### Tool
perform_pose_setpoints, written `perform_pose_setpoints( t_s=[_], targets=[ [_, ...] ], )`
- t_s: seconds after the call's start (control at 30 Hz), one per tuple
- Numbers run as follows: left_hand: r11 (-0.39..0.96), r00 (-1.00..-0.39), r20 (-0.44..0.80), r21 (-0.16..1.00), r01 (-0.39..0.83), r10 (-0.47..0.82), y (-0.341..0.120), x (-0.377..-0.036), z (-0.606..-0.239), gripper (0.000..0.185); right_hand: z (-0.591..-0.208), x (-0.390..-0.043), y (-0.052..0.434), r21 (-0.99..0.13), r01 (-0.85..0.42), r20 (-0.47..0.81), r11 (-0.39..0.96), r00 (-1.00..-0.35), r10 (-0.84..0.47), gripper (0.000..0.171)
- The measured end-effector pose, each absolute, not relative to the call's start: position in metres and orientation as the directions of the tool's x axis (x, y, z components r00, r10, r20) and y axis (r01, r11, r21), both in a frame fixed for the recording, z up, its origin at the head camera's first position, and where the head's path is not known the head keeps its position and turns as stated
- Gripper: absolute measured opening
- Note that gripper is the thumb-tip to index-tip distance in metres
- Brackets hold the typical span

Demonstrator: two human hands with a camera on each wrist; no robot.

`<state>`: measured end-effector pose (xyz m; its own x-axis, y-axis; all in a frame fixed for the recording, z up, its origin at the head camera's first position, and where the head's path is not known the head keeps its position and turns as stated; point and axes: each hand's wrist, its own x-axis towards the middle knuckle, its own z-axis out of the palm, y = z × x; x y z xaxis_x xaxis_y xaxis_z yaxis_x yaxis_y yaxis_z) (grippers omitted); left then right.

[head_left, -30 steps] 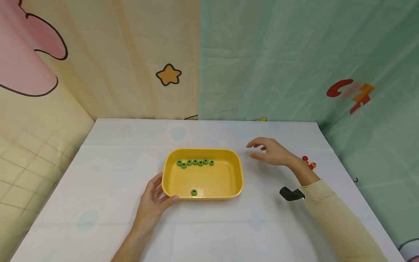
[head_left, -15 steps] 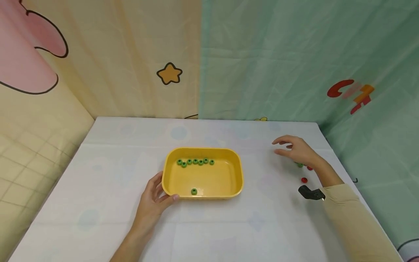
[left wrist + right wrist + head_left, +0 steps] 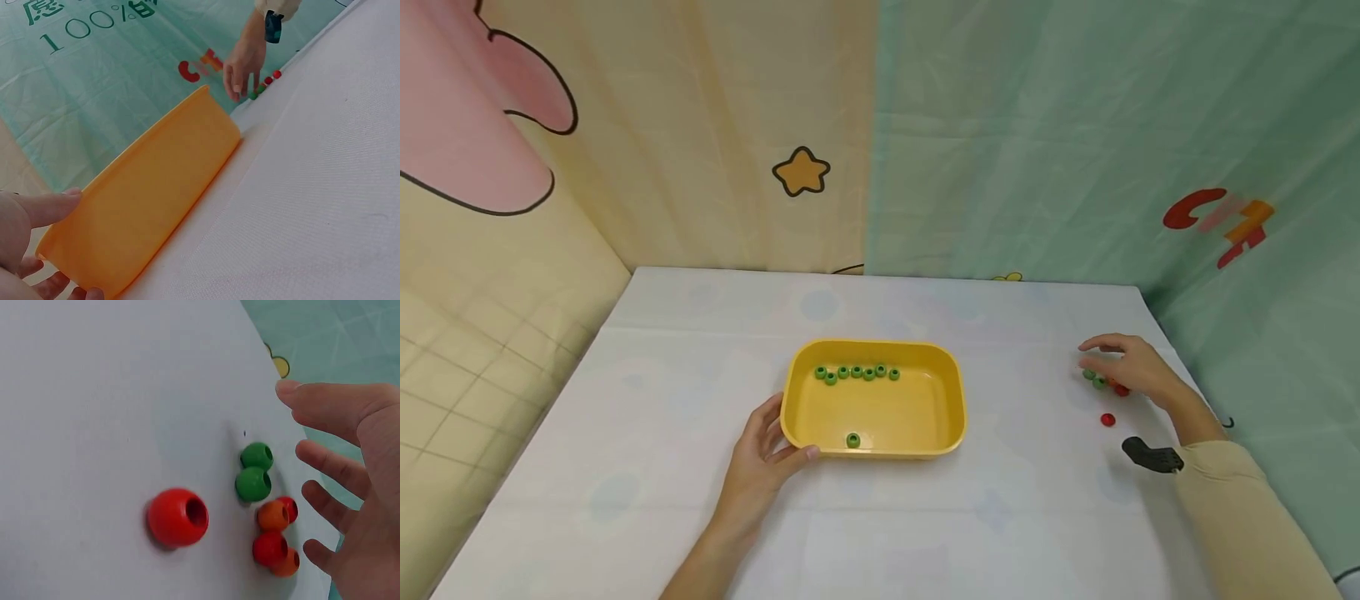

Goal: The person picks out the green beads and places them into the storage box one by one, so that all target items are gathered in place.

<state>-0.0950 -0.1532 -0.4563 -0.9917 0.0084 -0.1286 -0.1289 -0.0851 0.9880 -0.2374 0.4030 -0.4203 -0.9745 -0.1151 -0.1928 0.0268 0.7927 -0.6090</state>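
Observation:
In the head view a yellow plastic tray (image 3: 910,417) stands on the white-covered table, left of the right hand. My left hand (image 3: 752,467) grips its near left corner, thumb on the rim and fingers curled against the side. Several green beads (image 3: 857,372) sit in a row along the tray's far side, and a single green bead (image 3: 853,440) lies near its front. Over at the right, my right hand (image 3: 1131,367) hovers above loose beads with nothing in its fingers. The right wrist view shows two green beads (image 3: 252,484), orange beads (image 3: 272,516) and a nearer red bead (image 3: 175,517) below the spread fingers.
The table (image 3: 880,533) has a pale patterned cloth and ends close beyond the right-hand beads. Printed curtains (image 3: 1037,150) hang behind and at the sides. A black wrist device (image 3: 1152,456) sits by the right sleeve (image 3: 1240,508).
My right hand has moved right, away from beside the tray to over the loose beads, exposing green and red ones formerly behind the arm. The left hand and tray stay together.

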Motion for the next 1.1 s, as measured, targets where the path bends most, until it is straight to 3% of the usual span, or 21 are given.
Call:
perform_pose_setpoints(
  t_s=[0.23, 0.57, 1.1],
  targets=[
    [-0.079, -0.99, -0.138, 0.987, -0.138, 0.006, -0.152, -0.094, -0.456, 0.087, -0.434, -0.231, 0.422, -0.621, 0.072, -0.243, 0.781, -0.964, -0.105, 0.062],
    [-0.075, -0.991, -0.133, 0.988, -0.132, -0.001, -0.153, -0.095, -0.455, 0.088, -0.446, -0.23, 0.416, -0.622, 0.013, -0.148, 0.783, -0.984, -0.101, 0.044],
    [-0.087, -0.993, -0.121, 0.989, -0.121, 0.005, -0.151, -0.095, -0.454, 0.088, -0.435, -0.241, 0.405, -0.574, -0.036, -0.087, 0.818, -0.991, -0.105, 0.042]
  ],
)
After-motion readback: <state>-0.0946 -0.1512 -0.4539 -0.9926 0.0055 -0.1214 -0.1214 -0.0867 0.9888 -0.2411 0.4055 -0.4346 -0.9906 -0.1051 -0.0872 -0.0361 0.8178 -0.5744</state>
